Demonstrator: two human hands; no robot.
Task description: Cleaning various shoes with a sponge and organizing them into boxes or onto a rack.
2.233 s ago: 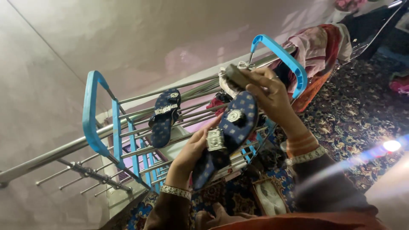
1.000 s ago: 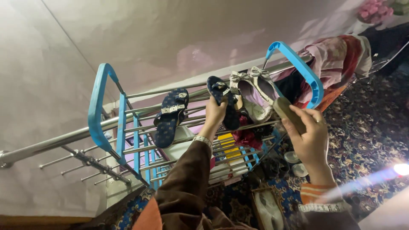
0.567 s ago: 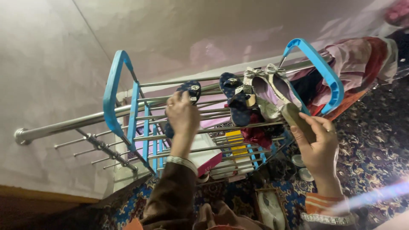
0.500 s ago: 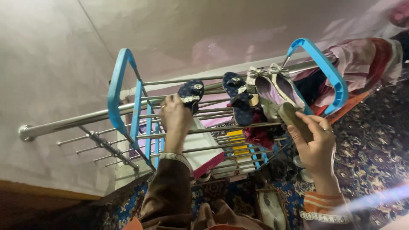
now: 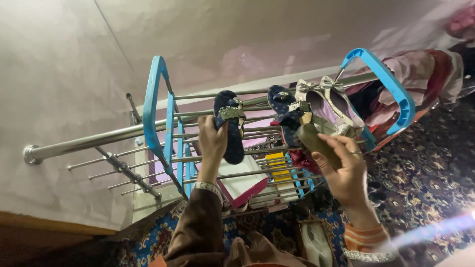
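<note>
Navy slip-on sandal with a silver buckle [image 5: 229, 129] is gripped in the left hand [image 5: 212, 143] above the blue-and-steel rack [image 5: 157, 106] – the right hand [image 5: 341, 170] clasps a dull brown brush [image 5: 312, 141]; loosely pinched, the sandal could slip between the rails

The left hand [image 5: 213, 143], closed around 1 blue sandal 2.2 s ago, lets that sandal [image 5: 288, 114] go onto the rack's rods and now grips the other sandal [image 5: 229, 126], lifted off them. The right hand [image 5: 344, 170] carries its brush [image 5: 316, 143] lower, fingers now just below the placed sandal.
</note>
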